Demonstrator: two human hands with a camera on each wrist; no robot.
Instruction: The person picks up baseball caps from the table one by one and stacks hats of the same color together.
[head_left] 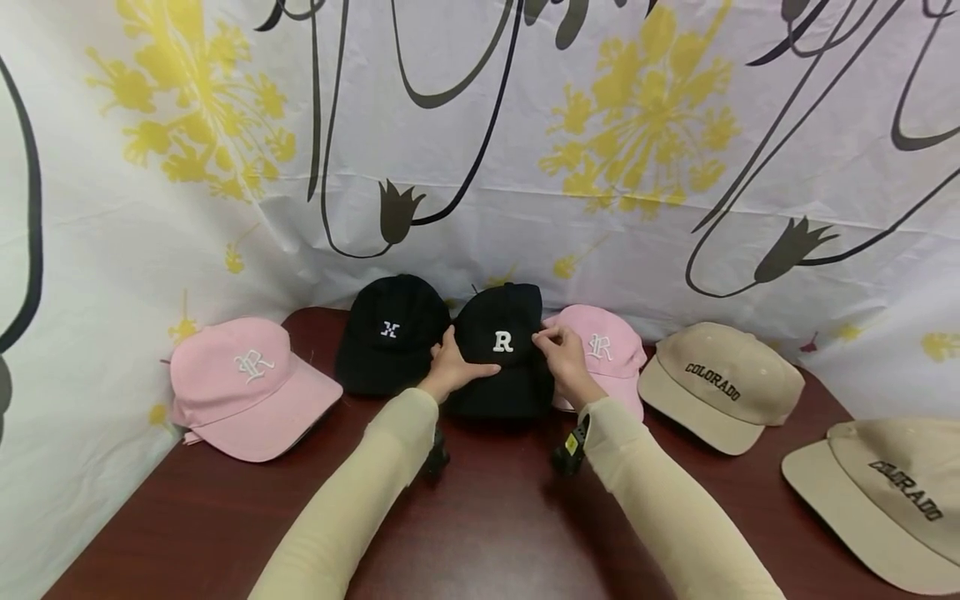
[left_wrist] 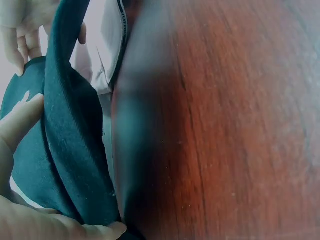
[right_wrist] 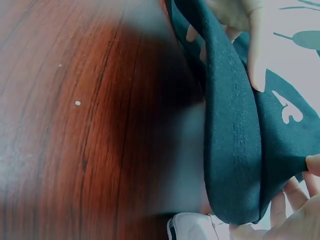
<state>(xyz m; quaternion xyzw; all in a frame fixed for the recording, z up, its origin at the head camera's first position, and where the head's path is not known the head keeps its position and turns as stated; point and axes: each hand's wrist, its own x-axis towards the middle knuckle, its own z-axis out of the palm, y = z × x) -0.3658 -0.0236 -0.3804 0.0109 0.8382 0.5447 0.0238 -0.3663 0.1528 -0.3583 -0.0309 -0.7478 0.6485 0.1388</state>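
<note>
A black baseball cap [head_left: 501,392] with a white letter R stands at the back middle of the table, between both hands. My left hand [head_left: 454,367] grips its left side, the thumb lying across the front just above the brim. In the left wrist view, fingertips of that hand [left_wrist: 30,220] reach the edge of the brim. On the other side, my right hand [head_left: 564,357] pinches the fabric of the crown beside the letter. The right wrist view shows thumb and fingers [right_wrist: 300,212] on the crown's edge, with the curved brim [right_wrist: 232,135] nearby. The cap's inside is hidden.
Another black cap [head_left: 393,333] sits left of it, and a pink cap [head_left: 251,387] farther left. A second pink cap [head_left: 609,350], partly behind the right hand, and two tan COLORADO caps [head_left: 720,383] are on the right. A patterned cloth [head_left: 480,167] hangs behind the dark red table [head_left: 480,517].
</note>
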